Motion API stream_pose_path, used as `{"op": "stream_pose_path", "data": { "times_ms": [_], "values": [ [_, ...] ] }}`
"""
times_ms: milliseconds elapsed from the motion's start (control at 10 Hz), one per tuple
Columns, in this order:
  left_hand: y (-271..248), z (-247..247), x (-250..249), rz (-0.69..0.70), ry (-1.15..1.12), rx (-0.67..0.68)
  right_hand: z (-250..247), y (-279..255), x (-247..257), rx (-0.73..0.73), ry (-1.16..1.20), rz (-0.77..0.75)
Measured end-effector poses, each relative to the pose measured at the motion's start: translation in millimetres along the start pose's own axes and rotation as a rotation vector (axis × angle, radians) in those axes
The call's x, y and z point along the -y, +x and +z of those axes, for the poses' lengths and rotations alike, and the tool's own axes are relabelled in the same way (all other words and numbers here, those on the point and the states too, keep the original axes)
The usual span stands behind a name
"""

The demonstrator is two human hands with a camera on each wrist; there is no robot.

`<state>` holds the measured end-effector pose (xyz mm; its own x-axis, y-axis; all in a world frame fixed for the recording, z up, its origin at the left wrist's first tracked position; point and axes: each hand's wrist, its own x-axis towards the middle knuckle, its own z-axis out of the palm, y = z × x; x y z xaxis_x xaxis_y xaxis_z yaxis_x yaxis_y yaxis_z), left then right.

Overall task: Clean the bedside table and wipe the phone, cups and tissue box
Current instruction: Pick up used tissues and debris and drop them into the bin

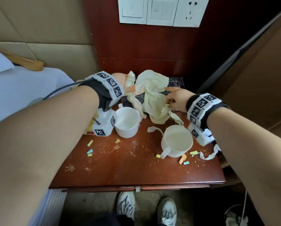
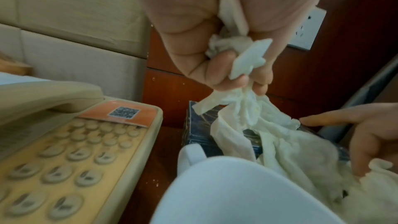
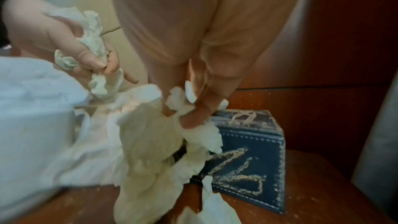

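From the head view I see my left hand (image 1: 120,82) raised above the dark tissue box (image 1: 175,82), fingers closed on a bunch of pale tissue (image 1: 152,95); my right hand (image 1: 175,99) pinches the same crumpled sheet lower down, its forefinger stretched toward the box; nearer me than my fingers two white cups (image 1: 126,122) (image 1: 177,141) stand on the red bedside table (image 1: 120,168), both showing only pale insides, among paper scraps (image 1: 183,159) and crumbs. From the left wrist, fingers (image 2: 224,74) curl round the wad; the phone (image 2: 75,142) lies to their left, the box below them with tissue trailing from it. From the right wrist, fingertips (image 3: 193,117) grip tissue just beside the box's top; I cannot tell what remains inside.
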<state>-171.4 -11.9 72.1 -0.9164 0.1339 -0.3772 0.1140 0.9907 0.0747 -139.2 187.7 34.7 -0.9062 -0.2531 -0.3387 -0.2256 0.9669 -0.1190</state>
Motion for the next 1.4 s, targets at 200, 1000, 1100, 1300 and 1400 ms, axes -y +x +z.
{"op": "stream_pose_path", "data": {
  "times_ms": [200, 1000, 1100, 1300, 1400],
  "values": [
    [37.6, 24.6, -11.6, 0.112, 0.037, -0.061, 8.2, 32.0, -7.0, -0.058, 0.055, -0.039],
    [-139.2, -81.9, -51.0, 0.334, -0.107, -0.396, -92.2, -182.0, 3.9, -0.606, 0.228, 0.086],
    [-165.8, -78.5, -64.9, 0.393, -0.099, -0.425, -86.3, -219.9, 1.6, -0.632, 0.231, 0.112],
    [-210.7, -61.9, -103.5, 0.558, -0.169, -0.416, -64.3, -289.8, -18.8, -0.625, 0.208, 0.195],
    [-226.0, -44.1, -131.1, 0.599, -0.199, -0.372, -49.1, -320.8, -33.6, -0.611, 0.215, 0.245]
  ]
}}
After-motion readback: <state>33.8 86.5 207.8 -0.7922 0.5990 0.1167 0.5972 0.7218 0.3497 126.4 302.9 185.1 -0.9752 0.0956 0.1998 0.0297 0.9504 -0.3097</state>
